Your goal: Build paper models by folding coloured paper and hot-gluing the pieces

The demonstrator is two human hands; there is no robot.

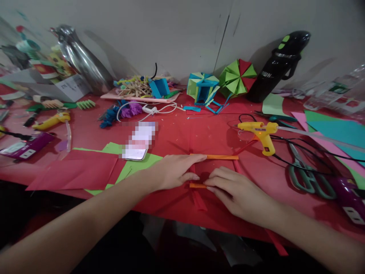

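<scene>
Two narrow orange paper strips lie across red paper strips on the red tabletop in front of me. My left hand [168, 171] rests over the left end of the far orange strip [224, 157], fingers stretched out and thumb apart. My right hand [235, 192] has its fingers pinched on the near orange strip [196, 185], covering its right part. One red paper strip [201, 202] runs under the left ends of the orange ones. Another red strip [277, 243] shows below my right forearm, its middle hidden.
A yellow glue gun [261, 135] lies right of the hands, with grey-green scissors [309, 177] beyond its cable. At the left are a phone [139, 140] and red paper sheets [76, 169]. Folded-paper models [203, 89], a black bottle [275, 70] and a steel jug [82, 57] stand along the wall.
</scene>
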